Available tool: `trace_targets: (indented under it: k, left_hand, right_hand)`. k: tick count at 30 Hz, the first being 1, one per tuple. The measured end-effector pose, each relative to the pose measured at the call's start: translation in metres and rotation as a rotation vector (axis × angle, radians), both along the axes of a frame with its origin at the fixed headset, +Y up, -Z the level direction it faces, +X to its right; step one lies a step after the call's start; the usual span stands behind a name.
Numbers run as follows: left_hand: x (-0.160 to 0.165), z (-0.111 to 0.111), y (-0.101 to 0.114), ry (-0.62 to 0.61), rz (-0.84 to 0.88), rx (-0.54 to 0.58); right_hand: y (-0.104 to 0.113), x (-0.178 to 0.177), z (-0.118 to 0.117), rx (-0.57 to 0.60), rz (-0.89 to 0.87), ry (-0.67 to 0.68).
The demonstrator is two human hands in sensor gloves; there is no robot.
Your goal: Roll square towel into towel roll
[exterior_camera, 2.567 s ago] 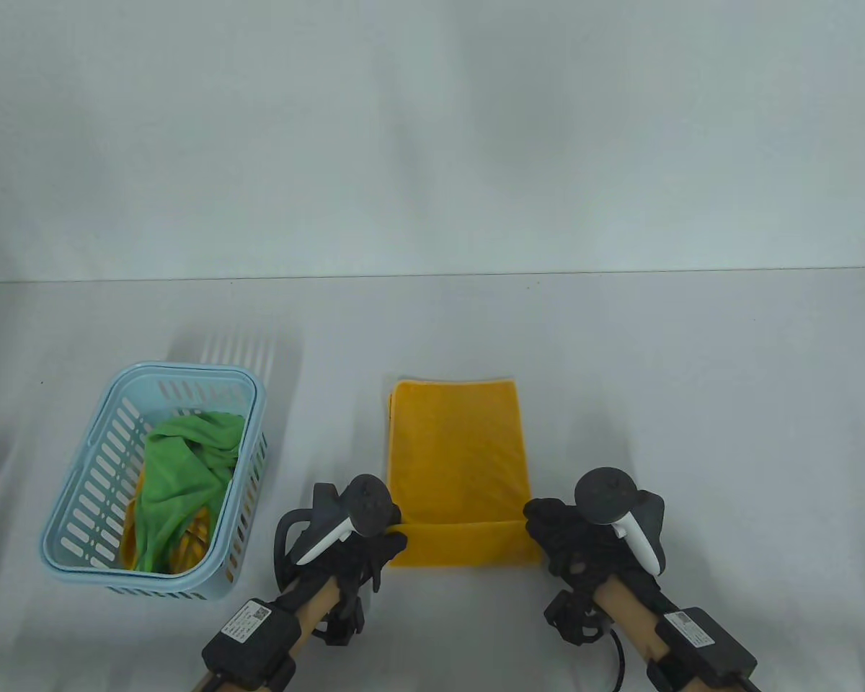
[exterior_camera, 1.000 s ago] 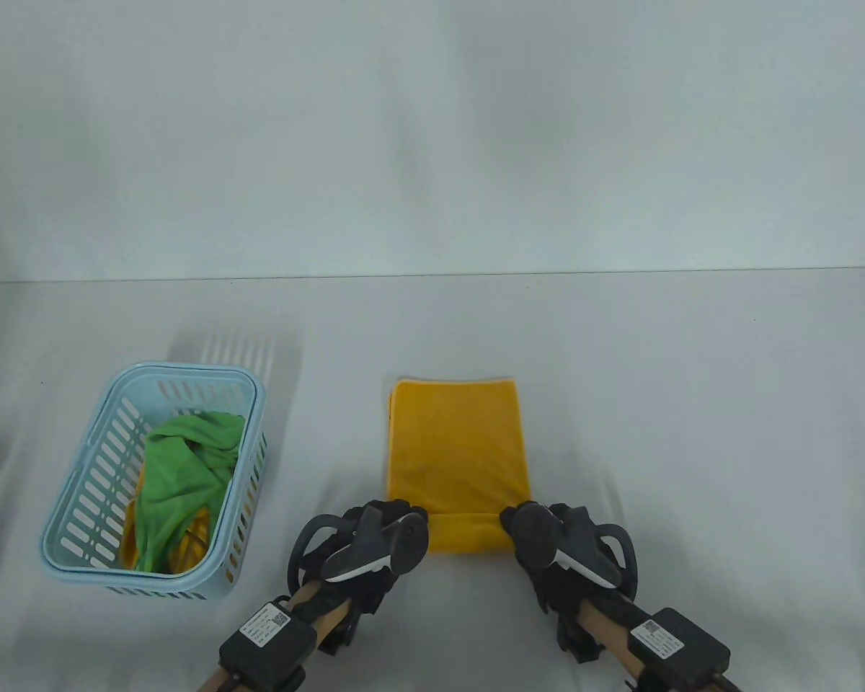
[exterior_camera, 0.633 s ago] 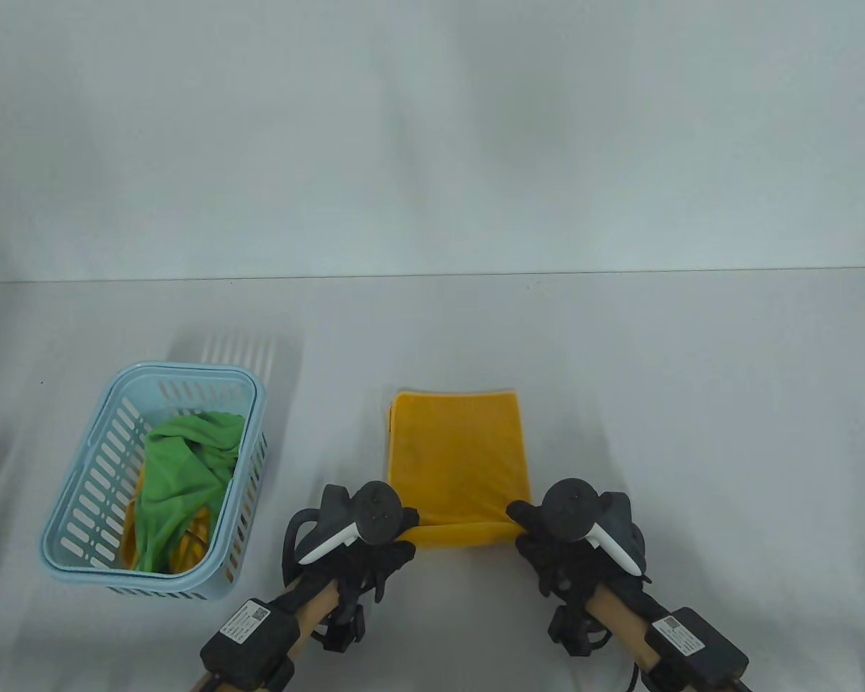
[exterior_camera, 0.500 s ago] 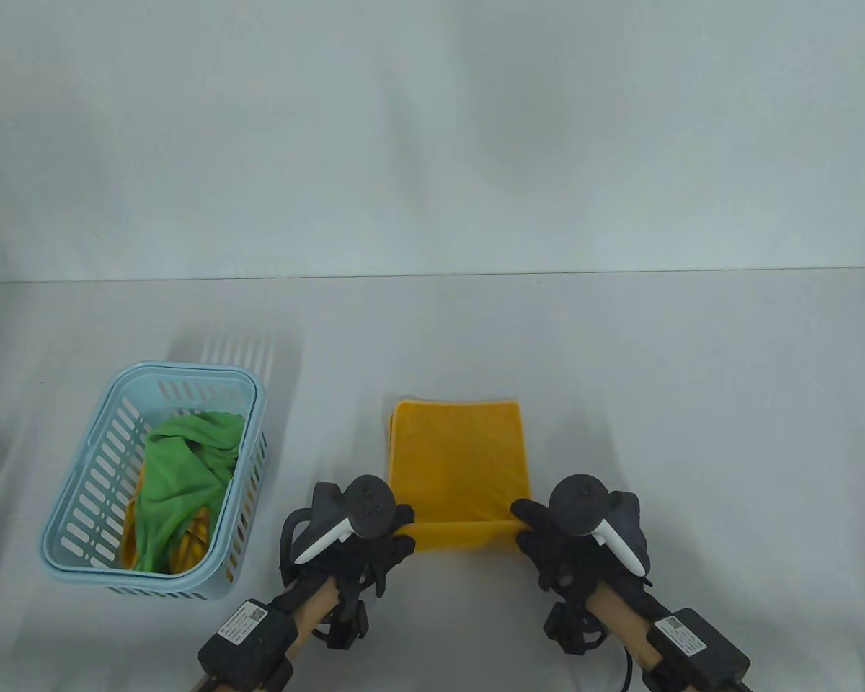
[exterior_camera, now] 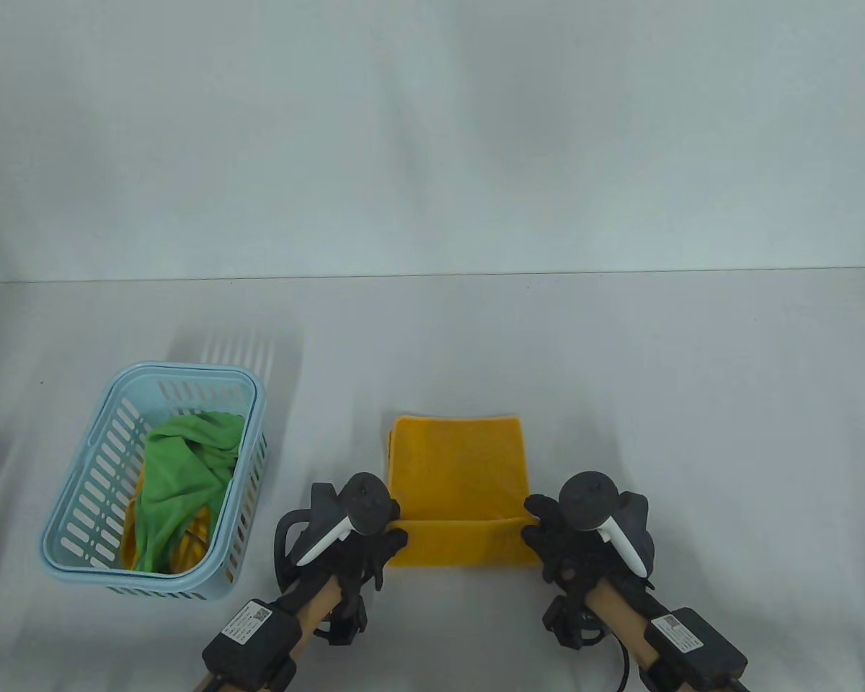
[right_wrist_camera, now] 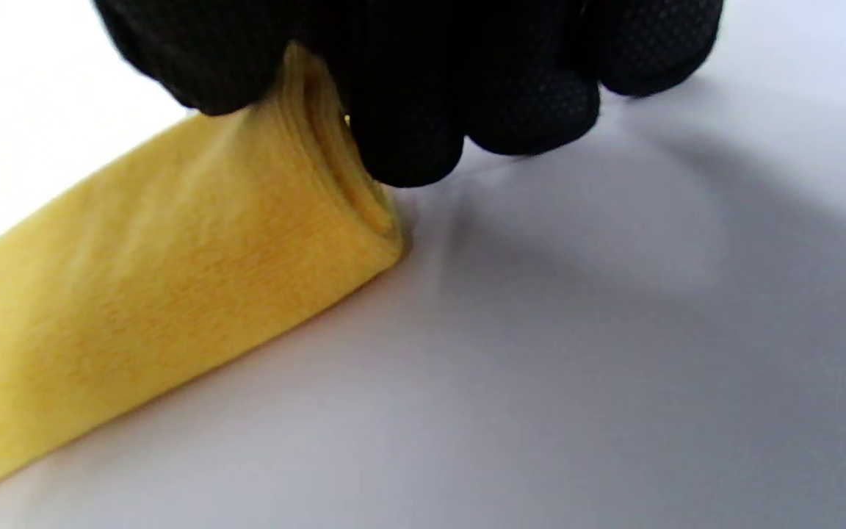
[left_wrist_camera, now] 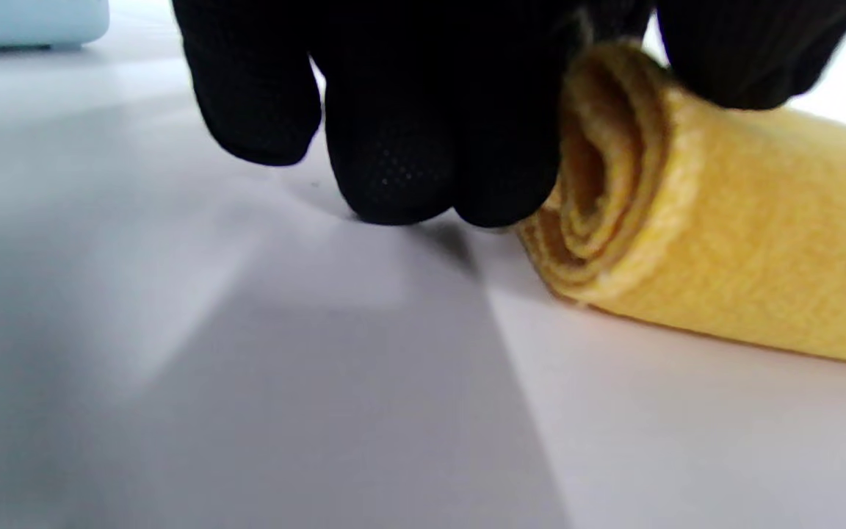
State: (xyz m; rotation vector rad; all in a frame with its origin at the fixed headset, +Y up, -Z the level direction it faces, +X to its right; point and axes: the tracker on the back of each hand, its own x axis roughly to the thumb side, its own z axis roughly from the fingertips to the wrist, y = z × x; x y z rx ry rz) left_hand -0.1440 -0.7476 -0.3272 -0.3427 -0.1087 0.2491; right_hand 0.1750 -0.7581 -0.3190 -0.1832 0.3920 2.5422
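Note:
A yellow towel (exterior_camera: 458,461) lies flat in the middle of the table, and its near edge is wound into a roll (exterior_camera: 461,542). My left hand (exterior_camera: 378,542) grips the roll's left end, where the spiral of layers (left_wrist_camera: 599,184) shows beside my black fingers (left_wrist_camera: 408,147). At the roll's right end my right hand (exterior_camera: 548,537) holds the towel (right_wrist_camera: 173,279), its fingers (right_wrist_camera: 423,110) curled over the rolled end. The unrolled part stretches away from me.
A light blue slotted basket (exterior_camera: 79,533) stands at the left and holds green cloth (exterior_camera: 180,483) with some yellow cloth under it. The table's far edge (exterior_camera: 432,275) meets a pale backdrop.
Both hands tipped forward over the roll, then drew back toward me. The towel's far edge has slid nearer and the flat part is shorter. The roll looks thicker.

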Motion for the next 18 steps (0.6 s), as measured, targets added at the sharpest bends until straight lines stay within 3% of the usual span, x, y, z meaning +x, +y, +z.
trace_targets:
  k: [10, 18]
  left_hand:
    - [-0.013, -0.002, 0.006, 0.051, 0.015, 0.046]
    - [0.008, 0.015, 0.029, -0.042, -0.042, 0.214]
  right_hand:
    - [0.019, 0.006, 0.003, 0.089, -0.003, -0.009]
    - [0.038, -0.02, 0.02, 0.214, 0.087, 0.154]
